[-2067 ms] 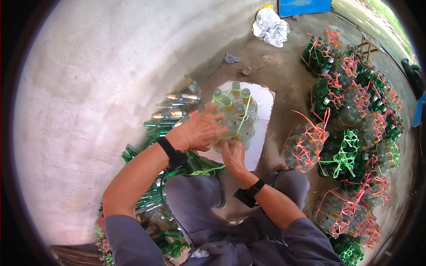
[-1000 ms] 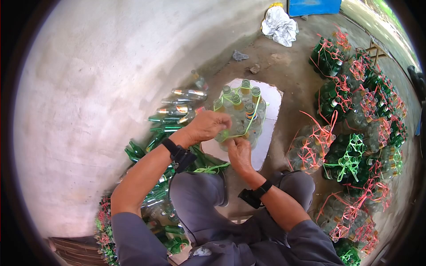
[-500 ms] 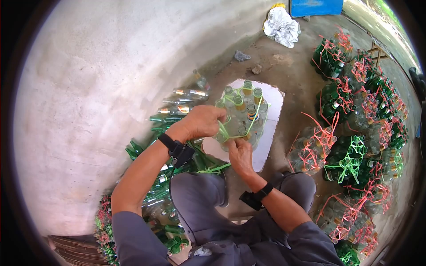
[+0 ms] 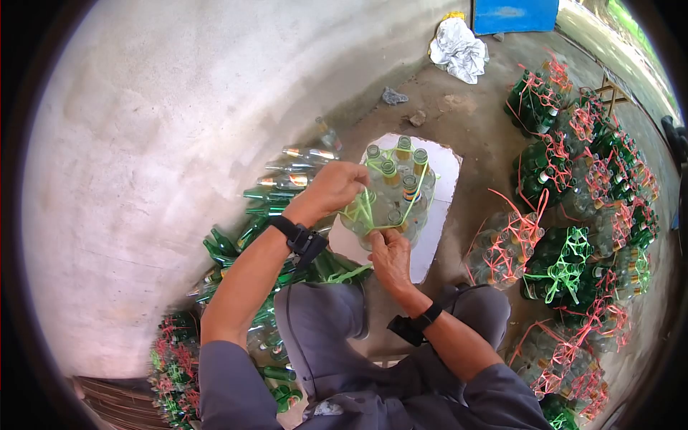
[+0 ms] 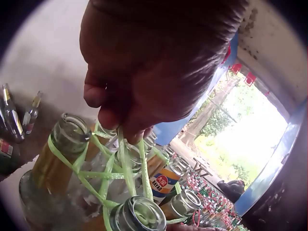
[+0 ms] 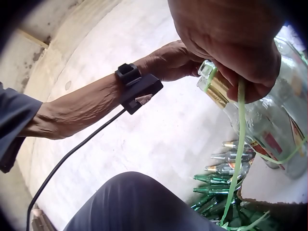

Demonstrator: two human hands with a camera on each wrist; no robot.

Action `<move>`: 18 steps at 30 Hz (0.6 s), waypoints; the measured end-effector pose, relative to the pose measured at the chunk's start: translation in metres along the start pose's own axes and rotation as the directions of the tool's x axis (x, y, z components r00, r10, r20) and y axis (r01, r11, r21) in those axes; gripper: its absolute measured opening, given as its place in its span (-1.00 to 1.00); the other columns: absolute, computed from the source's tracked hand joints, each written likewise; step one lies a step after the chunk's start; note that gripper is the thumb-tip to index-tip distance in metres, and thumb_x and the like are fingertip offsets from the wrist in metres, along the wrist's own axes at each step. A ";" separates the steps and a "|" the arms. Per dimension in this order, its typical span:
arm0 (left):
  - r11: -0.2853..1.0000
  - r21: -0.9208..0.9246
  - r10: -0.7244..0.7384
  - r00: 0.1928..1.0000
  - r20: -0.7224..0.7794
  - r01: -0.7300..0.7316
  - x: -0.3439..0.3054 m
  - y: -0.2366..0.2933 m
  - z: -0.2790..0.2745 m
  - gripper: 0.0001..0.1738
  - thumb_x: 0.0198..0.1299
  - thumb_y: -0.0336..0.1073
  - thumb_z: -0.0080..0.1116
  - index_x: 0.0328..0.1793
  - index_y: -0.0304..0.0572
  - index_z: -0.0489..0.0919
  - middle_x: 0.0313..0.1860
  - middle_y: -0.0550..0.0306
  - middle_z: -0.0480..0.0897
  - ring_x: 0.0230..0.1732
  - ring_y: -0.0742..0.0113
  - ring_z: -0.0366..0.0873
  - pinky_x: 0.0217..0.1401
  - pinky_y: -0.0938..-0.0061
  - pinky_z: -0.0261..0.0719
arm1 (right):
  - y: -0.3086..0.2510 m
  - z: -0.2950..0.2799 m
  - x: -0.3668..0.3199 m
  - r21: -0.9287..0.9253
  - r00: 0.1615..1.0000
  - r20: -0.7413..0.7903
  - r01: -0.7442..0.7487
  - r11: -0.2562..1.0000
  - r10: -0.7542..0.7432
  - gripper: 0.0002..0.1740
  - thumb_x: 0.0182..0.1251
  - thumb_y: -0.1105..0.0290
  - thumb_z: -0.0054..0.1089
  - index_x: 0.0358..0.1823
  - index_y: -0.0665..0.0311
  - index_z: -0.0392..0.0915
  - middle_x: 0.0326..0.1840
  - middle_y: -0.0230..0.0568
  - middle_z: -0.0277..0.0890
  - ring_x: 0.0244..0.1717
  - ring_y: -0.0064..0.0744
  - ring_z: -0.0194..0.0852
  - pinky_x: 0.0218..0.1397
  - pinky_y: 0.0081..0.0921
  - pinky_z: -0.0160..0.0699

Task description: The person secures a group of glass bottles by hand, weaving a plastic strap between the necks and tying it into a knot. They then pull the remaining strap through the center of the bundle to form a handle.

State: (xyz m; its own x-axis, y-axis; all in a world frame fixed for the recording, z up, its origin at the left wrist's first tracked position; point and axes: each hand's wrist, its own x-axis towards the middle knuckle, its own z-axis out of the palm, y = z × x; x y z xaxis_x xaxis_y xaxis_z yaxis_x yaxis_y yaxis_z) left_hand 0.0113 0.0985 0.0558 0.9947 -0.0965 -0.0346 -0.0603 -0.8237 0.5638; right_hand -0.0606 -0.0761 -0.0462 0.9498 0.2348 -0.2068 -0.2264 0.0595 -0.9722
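Observation:
A cluster of clear glass bottles stands upright on a white board, with pale green plastic strap laced around the necks. My left hand is at the cluster's left side. In the left wrist view its fingertips pinch strands of the green strap, drawn up taut above the bottle mouths. At the cluster's near edge, my right hand grips the strap low against the bottles. The right wrist view has a long strap end hanging from those curled fingers.
Loose green bottles and clear bottles lie along the wall on the left. Strapped bottle bundles crowd the floor on the right. Beyond the board are stones and a crumpled white sack.
My left hand has drawn back from over the bottles to their left side and raised the green strap there. My right hand has stayed at the near edge.

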 end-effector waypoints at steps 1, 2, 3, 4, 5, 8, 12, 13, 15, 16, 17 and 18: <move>1.000 -0.002 0.000 1.000 -0.001 0.000 0.001 -0.003 0.004 -0.86 0.08 -0.47 0.29 -0.21 -0.27 0.68 -0.39 0.05 0.70 -0.28 0.28 0.66 -0.16 0.32 0.57 | -0.001 0.000 0.000 0.015 1.000 -0.007 -0.003 1.000 0.003 -0.67 0.47 0.31 0.11 -0.12 0.52 0.66 -0.38 0.02 0.70 -0.37 -0.24 0.66 -0.22 -0.27 0.56; 0.999 -0.052 -0.013 0.999 -0.033 0.011 0.003 -0.006 0.007 -0.87 0.08 -0.49 0.28 -0.22 -0.29 0.70 -0.40 0.07 0.71 -0.35 0.35 0.65 -0.22 0.35 0.57 | -0.001 -0.001 0.001 0.012 1.000 -0.007 -0.003 1.000 0.003 -0.67 0.47 0.31 0.11 -0.12 0.52 0.66 -0.38 0.02 0.70 -0.37 -0.24 0.66 -0.22 -0.27 0.56; 0.995 -0.101 -0.027 0.998 -0.062 0.021 0.003 -0.003 0.008 -0.88 0.09 -0.50 0.28 -0.22 -0.31 0.72 -0.41 0.10 0.72 -0.41 0.42 0.64 -0.29 0.38 0.58 | -0.006 -0.002 -0.001 0.022 0.999 0.010 -0.037 0.999 0.037 -0.66 0.48 0.30 0.10 -0.12 0.52 0.67 -0.39 -0.02 0.69 -0.43 -0.30 0.64 -0.28 -0.30 0.56; 0.994 -0.103 -0.027 0.998 -0.061 0.021 0.003 0.000 0.007 -0.88 0.09 -0.50 0.28 -0.22 -0.31 0.72 -0.41 0.10 0.72 -0.41 0.42 0.64 -0.29 0.38 0.58 | -0.008 -0.003 -0.001 0.033 0.997 0.027 -0.072 0.997 0.072 -0.65 0.49 0.30 0.10 -0.11 0.52 0.67 -0.41 -0.06 0.68 -0.49 -0.36 0.61 -0.35 -0.34 0.55; 0.966 -0.213 -0.151 0.988 -0.019 0.144 0.003 0.003 0.006 -0.88 0.11 -0.51 0.27 -0.22 -0.34 0.73 -0.42 0.12 0.73 -0.49 0.45 0.62 -0.36 0.43 0.57 | -0.007 -0.002 -0.001 0.032 0.997 0.027 -0.074 0.997 0.073 -0.65 0.49 0.30 0.10 -0.11 0.52 0.67 -0.41 -0.06 0.68 -0.49 -0.36 0.61 -0.35 -0.34 0.55; 0.909 -0.317 -0.275 0.961 0.038 0.273 0.006 0.004 0.005 -0.88 0.14 -0.52 0.25 -0.22 -0.39 0.74 -0.44 0.14 0.73 -0.62 0.49 0.59 -0.50 0.51 0.53 | -0.004 0.000 -0.001 0.078 0.998 0.023 -0.063 0.995 0.062 -0.64 0.50 0.29 0.09 -0.09 0.52 0.67 -0.43 -0.11 0.66 -0.58 -0.44 0.55 -0.46 -0.40 0.53; 0.932 -0.278 -0.237 0.971 0.011 0.231 0.008 0.002 0.007 -0.88 0.16 -0.51 0.25 -0.22 -0.40 0.74 -0.47 0.14 0.72 -0.67 0.48 0.58 -0.56 0.52 0.53 | -0.005 0.000 -0.001 0.095 0.998 0.033 -0.053 0.994 0.050 -0.63 0.50 0.27 0.09 -0.07 0.51 0.67 -0.41 -0.12 0.66 -0.58 -0.44 0.54 -0.47 -0.40 0.53; 0.932 -0.280 -0.238 0.971 0.012 0.232 0.008 0.002 0.008 -0.88 0.16 -0.51 0.25 -0.22 -0.40 0.74 -0.47 0.14 0.72 -0.67 0.48 0.58 -0.56 0.52 0.53 | -0.006 -0.001 -0.001 0.092 0.998 0.034 -0.058 0.994 0.055 -0.63 0.50 0.27 0.08 -0.06 0.51 0.67 -0.41 -0.12 0.65 -0.58 -0.45 0.54 -0.47 -0.40 0.52; 0.952 -0.235 -0.203 0.979 -0.003 0.196 0.009 0.003 0.007 -0.88 0.17 -0.49 0.25 -0.25 -0.41 0.74 -0.51 0.14 0.71 -0.67 0.47 0.60 -0.60 0.52 0.52 | -0.007 -0.003 -0.001 0.066 0.997 0.043 -0.073 0.995 0.070 -0.63 0.49 0.28 0.08 -0.06 0.51 0.68 -0.39 -0.10 0.68 -0.51 -0.41 0.59 -0.39 -0.38 0.55; 0.952 -0.236 -0.203 0.979 -0.003 0.197 0.010 0.004 0.007 -0.88 0.17 -0.49 0.25 -0.25 -0.41 0.74 -0.51 0.14 0.71 -0.67 0.47 0.60 -0.60 0.52 0.52 | -0.008 -0.003 -0.001 0.041 0.995 0.051 -0.088 0.995 0.086 -0.63 0.49 0.28 0.07 -0.06 0.51 0.68 -0.36 -0.07 0.70 -0.45 -0.38 0.63 -0.31 -0.37 0.58; 0.965 -0.181 -0.195 0.981 -0.005 0.191 0.011 0.005 0.006 -0.89 0.14 -0.48 0.27 -0.27 -0.40 0.74 -0.52 0.10 0.71 -0.67 0.41 0.61 -0.56 0.48 0.54 | -0.005 -0.003 0.000 0.039 0.995 0.051 -0.089 0.995 0.087 -0.63 0.49 0.28 0.07 -0.06 0.51 0.68 -0.36 -0.07 0.70 -0.45 -0.38 0.63 -0.31 -0.37 0.58; 0.975 -0.125 -0.186 0.983 -0.006 0.184 0.012 0.004 0.006 -0.90 0.12 -0.47 0.29 -0.29 -0.38 0.74 -0.53 0.05 0.71 -0.66 0.36 0.63 -0.53 0.44 0.57 | -0.003 -0.002 0.001 0.022 0.998 0.031 -0.056 0.998 0.055 -0.63 0.48 0.29 0.07 -0.07 0.51 0.68 -0.32 -0.03 0.72 -0.36 -0.33 0.66 -0.21 -0.35 0.59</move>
State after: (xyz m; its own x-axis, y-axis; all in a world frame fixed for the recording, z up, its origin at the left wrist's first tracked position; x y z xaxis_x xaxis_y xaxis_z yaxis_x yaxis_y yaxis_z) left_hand 0.0229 0.0902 0.0528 0.9891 0.0619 -0.1334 0.1342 -0.7510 0.6465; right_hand -0.0588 -0.0776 -0.0440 0.9286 0.2681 -0.2565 -0.2837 0.0678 -0.9565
